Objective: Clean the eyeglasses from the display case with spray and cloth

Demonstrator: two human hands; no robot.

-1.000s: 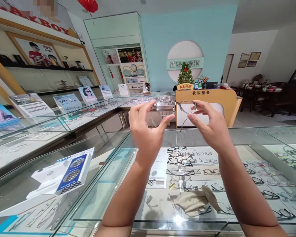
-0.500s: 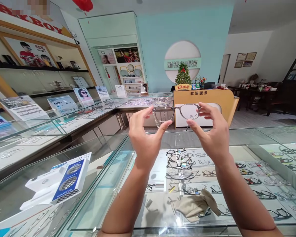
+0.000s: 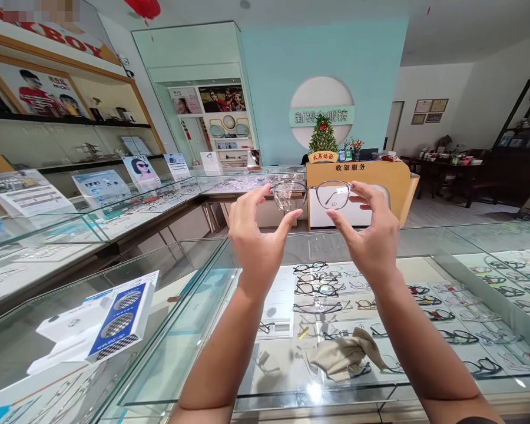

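The glasses [image 3: 311, 188] lie above the table [image 3: 362, 393], long axis running side to side between left hand [image 3: 260, 247] and right hand [image 3: 373, 235], about equally near both, each grip pinching its own end, thumb low.

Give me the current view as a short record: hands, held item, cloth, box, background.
left hand: holding one end of the eyeglasses
right hand: holding the other end
eyeglasses: raised above the glass case
beige cloth: crumpled on top of the glass case
blue-and-white box: to the left of the left hand
background: wood-coloured counter beyond the eyeglasses
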